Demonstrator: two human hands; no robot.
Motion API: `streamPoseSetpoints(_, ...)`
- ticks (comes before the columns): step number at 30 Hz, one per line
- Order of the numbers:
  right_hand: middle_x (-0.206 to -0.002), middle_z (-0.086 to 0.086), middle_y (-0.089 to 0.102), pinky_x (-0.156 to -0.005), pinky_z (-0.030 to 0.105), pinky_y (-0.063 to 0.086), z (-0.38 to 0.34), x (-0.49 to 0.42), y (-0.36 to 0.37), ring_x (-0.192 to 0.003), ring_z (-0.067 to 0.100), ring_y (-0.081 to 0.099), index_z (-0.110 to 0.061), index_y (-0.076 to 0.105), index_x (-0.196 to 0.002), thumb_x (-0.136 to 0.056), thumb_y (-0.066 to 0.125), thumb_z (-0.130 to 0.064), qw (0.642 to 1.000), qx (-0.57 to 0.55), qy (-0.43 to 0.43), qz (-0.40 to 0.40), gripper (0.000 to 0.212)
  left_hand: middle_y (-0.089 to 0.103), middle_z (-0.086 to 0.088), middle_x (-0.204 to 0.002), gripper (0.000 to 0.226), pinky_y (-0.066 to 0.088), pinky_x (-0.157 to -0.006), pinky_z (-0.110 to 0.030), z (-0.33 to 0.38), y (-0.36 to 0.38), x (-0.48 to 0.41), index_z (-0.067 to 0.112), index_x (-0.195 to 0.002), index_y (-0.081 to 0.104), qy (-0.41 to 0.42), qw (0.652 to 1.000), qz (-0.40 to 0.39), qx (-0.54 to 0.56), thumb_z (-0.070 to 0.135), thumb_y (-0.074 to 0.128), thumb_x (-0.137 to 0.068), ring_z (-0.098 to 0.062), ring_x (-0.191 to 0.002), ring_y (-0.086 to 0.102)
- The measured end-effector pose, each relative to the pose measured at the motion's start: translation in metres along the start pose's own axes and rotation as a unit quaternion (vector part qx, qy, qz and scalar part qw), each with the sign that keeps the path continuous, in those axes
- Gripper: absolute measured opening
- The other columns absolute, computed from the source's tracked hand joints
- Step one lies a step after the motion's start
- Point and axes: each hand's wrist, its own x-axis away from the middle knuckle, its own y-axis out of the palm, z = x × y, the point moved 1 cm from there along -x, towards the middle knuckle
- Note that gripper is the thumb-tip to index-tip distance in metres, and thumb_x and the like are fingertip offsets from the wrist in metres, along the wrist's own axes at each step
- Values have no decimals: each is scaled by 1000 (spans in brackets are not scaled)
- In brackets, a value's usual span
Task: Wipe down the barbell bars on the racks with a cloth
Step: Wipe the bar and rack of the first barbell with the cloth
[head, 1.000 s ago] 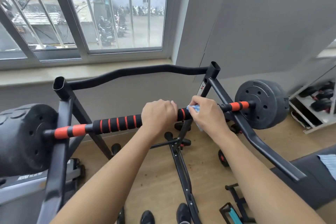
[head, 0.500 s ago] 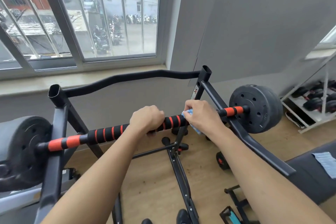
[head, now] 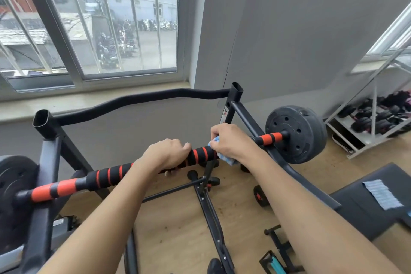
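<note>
Bar [head: 106,177] rests across the rack [head: 51,140]. Its long axis runs from lower left to upper right of the view, crosswise in front of the person. The left plate [head: 13,184] caps the near-left end and the right plate [head: 295,133] the far-right end.

The left hand [head: 165,154] is curled over the foam grip near the middle of the bar, with its fingers wrapped under. The right hand [head: 231,139] sits just to its right, gripping a blue cloth [head: 225,159] bunched round the bar. A short ringed stretch of foam shows between the two hands.

Any wiping stroke has to follow that axis. The right hand is the nearer one to the right end, so a slide that way looks like a short run past the rack arm to the orange sleeve. The longer stretch lies to the left, beyond the left hand. That hand would probably need to shift or let go before the cloth could pass.
</note>
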Motion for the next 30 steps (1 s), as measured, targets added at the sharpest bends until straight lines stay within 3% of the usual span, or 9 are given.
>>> streamPoseSetpoints(4,-81,-3,64,-72,38,61,0,-4,-1,-78,16,64,-27,60,-79,-93,63,-26,1000,3,2,-10,15,56,-4,-70,25,43,-55,-34,-1,22,11,15,-78,42,75,968,149,-186,21,41,-103,-34,-63,60)
streamPoseSetpoints(7,-81,-3,65,-71,38,60,-2,-7,1,-78,18,65,-27,61,-75,-90,61,-24,1000,14,12,-15,15,55,-5,-48,51,28,-46,-29,1,34,25,19,-52,43,45,963,223,-145,30,38,-102,-31,-40,53)
streamPoseSetpoints(9,-82,-3,65,-72,38,60,-4,-6,2,-80,20,65,-26,60,-73,-89,60,-24,1000,19,15,-10,16,54,-4,-46,55,28,-46,-30,-1,46,27,20,-51,45,66,949,268,-155,32,36,-103,-30,-38,49)
streamPoseSetpoints(14,-83,-5,66,-64,31,53,3,2,5,-79,13,64,-28,57,-76,-93,62,-30,1000,-4,14,-5,17,49,-2,-64,48,39,-60,-33,4,24,22,17,-64,44,27,969,189,-154,37,35,-106,-31,-64,52)
streamPoseSetpoints(17,-82,-5,65,-58,24,44,6,3,2,-78,11,63,-29,56,-75,-93,62,-30,1000,-17,12,-22,19,62,-11,-86,16,47,-68,-37,0,7,10,13,-88,45,65,986,83,-130,17,40,-102,-37,-81,59)
streamPoseSetpoints(19,-80,-5,65,-55,23,43,7,6,0,-73,9,63,-29,56,-76,-94,62,-31,999,-25,9,-33,19,70,-8,-86,11,52,-72,-39,-4,8,10,15,-89,44,63,993,21,-95,12,39,-99,-35,-83,63)
streamPoseSetpoints(22,-77,-4,64,-62,34,54,11,12,3,-73,14,63,-28,56,-75,-91,60,-36,999,-26,11,-15,18,67,-5,-76,27,39,-58,-34,-2,22,24,17,-78,46,51,978,131,-154,21,36,-103,-35,-70,64)
streamPoseSetpoints(26,-75,-6,61,-68,38,56,9,18,11,-74,19,61,-26,53,-77,-90,59,-36,999,-11,12,35,17,52,-2,-49,47,35,-47,-35,-7,51,34,24,-58,38,74,955,262,-119,26,38,-105,-31,-42,52)
streamPoseSetpoints(30,-73,-7,59,-66,37,53,8,24,14,-73,19,60,-26,50,-78,-92,58,-35,998,-5,0,59,19,48,-2,-44,44,32,-41,-29,-2,45,39,26,-59,32,84,955,261,-117,23,54,-98,-28,-35,48)
